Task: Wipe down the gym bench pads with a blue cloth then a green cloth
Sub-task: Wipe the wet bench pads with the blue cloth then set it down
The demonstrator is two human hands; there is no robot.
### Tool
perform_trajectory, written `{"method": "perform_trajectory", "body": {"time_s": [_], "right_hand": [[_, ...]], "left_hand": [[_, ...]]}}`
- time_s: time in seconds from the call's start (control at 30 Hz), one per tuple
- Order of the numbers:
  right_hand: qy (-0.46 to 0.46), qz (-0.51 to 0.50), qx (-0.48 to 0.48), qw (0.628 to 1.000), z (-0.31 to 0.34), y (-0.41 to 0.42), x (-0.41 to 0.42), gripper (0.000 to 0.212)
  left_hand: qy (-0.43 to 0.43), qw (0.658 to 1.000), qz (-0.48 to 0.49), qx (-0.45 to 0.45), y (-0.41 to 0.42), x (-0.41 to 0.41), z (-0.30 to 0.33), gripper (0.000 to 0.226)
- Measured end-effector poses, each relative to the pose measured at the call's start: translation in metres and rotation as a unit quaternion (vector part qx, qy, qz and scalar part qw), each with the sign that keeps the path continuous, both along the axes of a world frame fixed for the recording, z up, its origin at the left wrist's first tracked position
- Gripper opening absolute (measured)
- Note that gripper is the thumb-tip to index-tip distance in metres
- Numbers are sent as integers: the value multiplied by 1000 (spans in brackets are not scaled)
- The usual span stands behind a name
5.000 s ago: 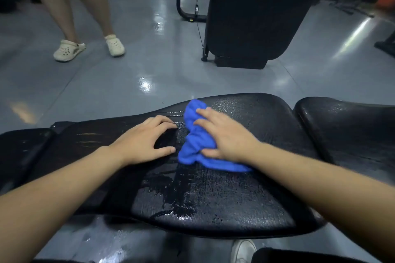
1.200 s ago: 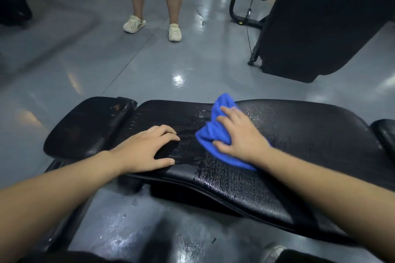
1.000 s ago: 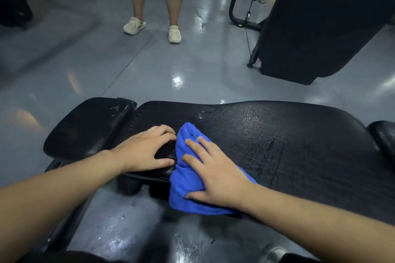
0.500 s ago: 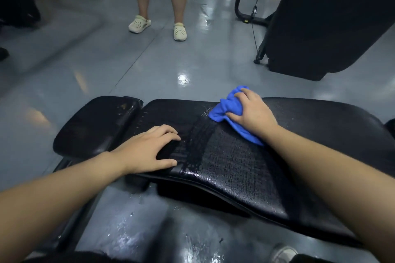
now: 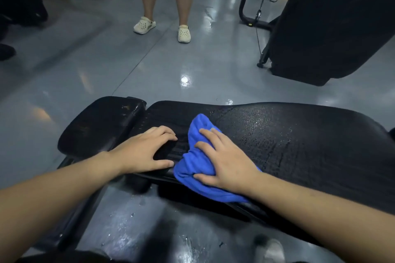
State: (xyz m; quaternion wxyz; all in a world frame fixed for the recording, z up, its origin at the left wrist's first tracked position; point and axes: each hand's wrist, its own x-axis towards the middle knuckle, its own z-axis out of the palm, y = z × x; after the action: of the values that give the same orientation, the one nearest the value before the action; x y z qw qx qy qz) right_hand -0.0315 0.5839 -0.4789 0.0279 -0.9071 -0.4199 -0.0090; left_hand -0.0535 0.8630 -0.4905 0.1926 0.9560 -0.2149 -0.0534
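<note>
Blue cloth (image 5: 193,168) — half under rt hand (image 5: 226,164)

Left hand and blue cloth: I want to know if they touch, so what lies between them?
In the head view, a narrow strip of bare, wet black bench pad separates the left hand from the blue cloth; they look apart.

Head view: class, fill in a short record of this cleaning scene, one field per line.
setting: gym floor, glossy grey
surface: black bench pad, wet sheen
tool: blue cloth, bunched near the pad's near edge
right hand: pressing flat on the cloth
left hand: resting on the pad, beside the cloth
green cloth: not in view
bystander: legs in pale clogs beyond the bench
</note>
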Motion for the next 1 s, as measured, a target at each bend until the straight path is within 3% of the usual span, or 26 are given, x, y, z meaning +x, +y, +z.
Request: {"method": "perform_trajectory", "body": {"time_s": [0.1,0.33,0.43,0.8,1.0], "right_hand": [[-7,8,12,1000,7,-9,27,66],[14,-161,51,986,16,-23,111,60],[-1,-185,52,981,15,-21,115,53],[18,-48,-11,999,-1,20,1,77],[9,-4,14,1000,0,18,20,73]], "left_hand": [[-2,1000,8,1,0,-2,-1,69],[-1,1000,10,-2,2,-2,-2,68],[-4,1000,4,-5,3,0,-3,67],[-25,1000,-9,-14,14,5,-6,61],[-20,1000,-2,-10,20,0,-11,62]]}}
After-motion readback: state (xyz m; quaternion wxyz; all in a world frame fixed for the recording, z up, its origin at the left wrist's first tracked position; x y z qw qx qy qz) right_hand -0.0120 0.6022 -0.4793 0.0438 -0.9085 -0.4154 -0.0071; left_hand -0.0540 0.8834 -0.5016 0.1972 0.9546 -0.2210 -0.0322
